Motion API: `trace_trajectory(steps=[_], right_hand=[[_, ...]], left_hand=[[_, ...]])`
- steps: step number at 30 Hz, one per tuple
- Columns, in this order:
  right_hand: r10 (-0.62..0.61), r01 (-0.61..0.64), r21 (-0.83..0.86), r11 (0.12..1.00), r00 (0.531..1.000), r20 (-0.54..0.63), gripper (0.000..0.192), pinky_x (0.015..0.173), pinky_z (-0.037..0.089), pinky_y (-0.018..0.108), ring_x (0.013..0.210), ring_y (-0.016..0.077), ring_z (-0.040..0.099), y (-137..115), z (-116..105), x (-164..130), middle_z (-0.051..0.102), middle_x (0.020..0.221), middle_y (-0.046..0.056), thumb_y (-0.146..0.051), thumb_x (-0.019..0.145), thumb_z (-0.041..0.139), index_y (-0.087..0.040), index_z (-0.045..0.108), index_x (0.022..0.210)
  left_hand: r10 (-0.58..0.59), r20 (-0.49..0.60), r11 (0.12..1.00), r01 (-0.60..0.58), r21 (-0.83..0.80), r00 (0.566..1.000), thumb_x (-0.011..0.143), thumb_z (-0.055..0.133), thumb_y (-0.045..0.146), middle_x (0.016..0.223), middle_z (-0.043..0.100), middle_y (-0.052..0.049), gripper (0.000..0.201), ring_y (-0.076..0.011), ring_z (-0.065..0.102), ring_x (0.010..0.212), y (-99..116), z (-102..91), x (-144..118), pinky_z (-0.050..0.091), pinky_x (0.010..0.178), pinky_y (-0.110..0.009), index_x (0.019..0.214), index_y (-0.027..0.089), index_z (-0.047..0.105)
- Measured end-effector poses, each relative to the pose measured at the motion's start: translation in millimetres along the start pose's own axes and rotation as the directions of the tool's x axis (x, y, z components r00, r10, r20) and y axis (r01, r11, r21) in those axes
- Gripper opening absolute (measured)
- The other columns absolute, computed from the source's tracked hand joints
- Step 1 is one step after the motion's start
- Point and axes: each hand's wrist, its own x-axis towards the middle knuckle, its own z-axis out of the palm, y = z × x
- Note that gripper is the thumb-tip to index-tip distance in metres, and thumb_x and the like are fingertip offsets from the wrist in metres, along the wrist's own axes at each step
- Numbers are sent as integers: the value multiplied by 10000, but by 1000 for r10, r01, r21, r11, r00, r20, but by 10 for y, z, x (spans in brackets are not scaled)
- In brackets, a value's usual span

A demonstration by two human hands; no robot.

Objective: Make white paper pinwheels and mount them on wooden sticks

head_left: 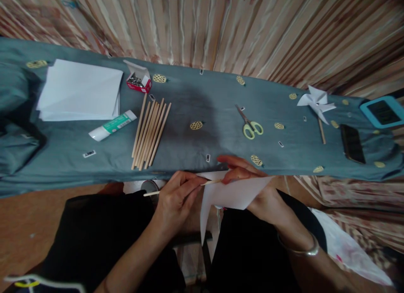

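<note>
Over my lap, at the table's front edge, my left hand (178, 194) is closed around a thin wooden stick (152, 194). The stick points to the right, and its far end meets a white paper pinwheel (232, 194) with its blades spread. My right hand (267, 202) grips the pinwheel from behind and the side, its fingers at the paper's middle near the stick's tip. Paper and fingers hide the exact point where stick and pinwheel meet, so I cannot tell whether they are joined.
On the blue-green tablecloth (189, 150) lie a paper stack (82, 89), an open red box of metal pins (138, 82), a green-and-white tube (113, 125), several wooden sticks (150, 135), scissors (249, 127), another pinwheel on a stick (317, 103), a phone (352, 143) and a blue-framed device (383, 111).
</note>
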Motion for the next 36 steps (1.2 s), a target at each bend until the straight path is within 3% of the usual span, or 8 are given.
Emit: trace_trajectory(steps=[10, 18, 31, 36], right_hand=[[-54, 55, -107, 993, 998, 13, 173, 983, 517, 447, 1257, 265, 545, 7, 19, 2, 577, 1327, 137, -105, 825, 599, -205, 600, 967], [21, -16, -76, 997, 998, 64, 182, 990, 518, 433, 1266, 252, 545, 21, 50, 12, 613, 1274, 124, -54, 815, 568, -202, 601, 916], [-8, 4, -63, 998, 998, -66, 185, 1060, 446, 523, 1374, 285, 421, 30, 132, 35, 526, 1395, 105, -101, 820, 586, -229, 617, 949], [-9, 3, -57, 998, 995, -103, 180, 1064, 439, 534, 1385, 285, 404, 1, 142, 52, 518, 1404, 95, -103, 834, 575, -235, 619, 947]], left_hand=[[115, 39, 984, -120, 131, 993, 877, 556, 43, 893, 633, -63, 227, -143, 605, 841, -26, 4, -20, 546, 716, -249, 1065, 119, 660], [160, 90, 965, -175, 196, 983, 880, 544, 47, 885, 629, -76, 214, -156, 577, 815, 8, -27, -9, 547, 680, -262, 1057, 100, 652], [67, -26, 980, -61, 189, 997, 889, 580, 116, 834, 637, -47, 150, -144, 618, 793, 45, -17, 6, 553, 663, -250, 992, 157, 681], [28, -22, 989, -25, 148, 999, 892, 576, 120, 853, 642, -47, 158, -140, 628, 802, 41, -14, 5, 553, 688, -249, 1004, 159, 680]])
